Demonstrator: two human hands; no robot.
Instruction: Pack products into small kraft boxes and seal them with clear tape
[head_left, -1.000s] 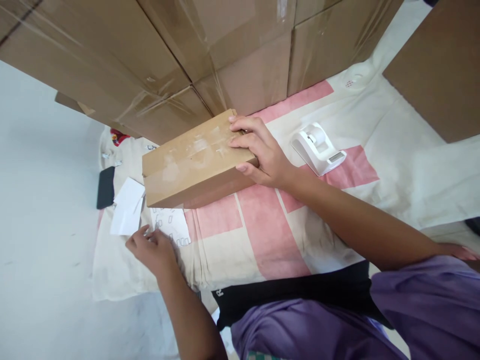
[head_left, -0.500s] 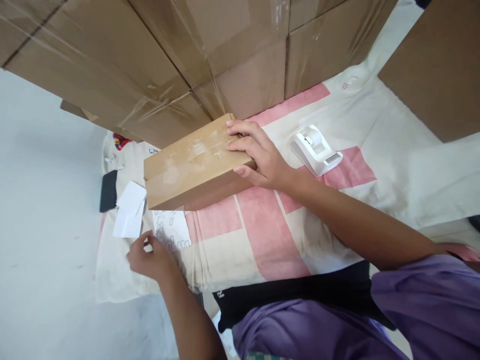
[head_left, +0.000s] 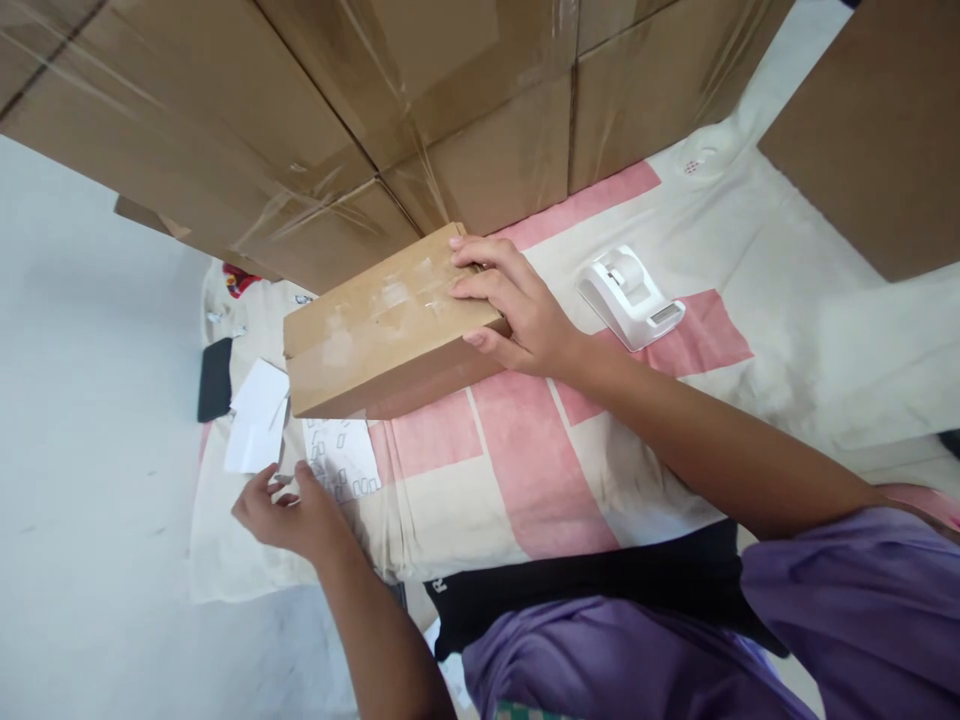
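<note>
The cardboard box [head_left: 352, 345] lies lengthwise under the right hand [head_left: 536, 325], whose fingers spread over the top of its right end, with the thumb at the near edge, holding it there. Its top is closed, scuffed and marked with pale patches, so whatever it contains cannot be seen. Beyond the right fingertips stand large cartons [head_left: 480, 160] with shiny clear tape across them, also closed, their tops cut off by the view. To the right of the right fingers sits a white tape dispenser [head_left: 652, 318], a white wheel [head_left: 631, 275] in its well; whether tape is wound on it is hard to tell. The left hand [head_left: 277, 510] is well apart from the box, its fingers loosely curled near the thumb; something greyish shows between them, but I cannot tell whether they grip it. Just beyond those fingers lie white papers [head_left: 255, 435], with a dark, flat object [head_left: 215, 380] farther out. Right of the left fingers, a sheet with drawn rectangles [head_left: 345, 455] is partly hidden by the hand. A red item [head_left: 238, 280] past the papers is too small to identify
</note>
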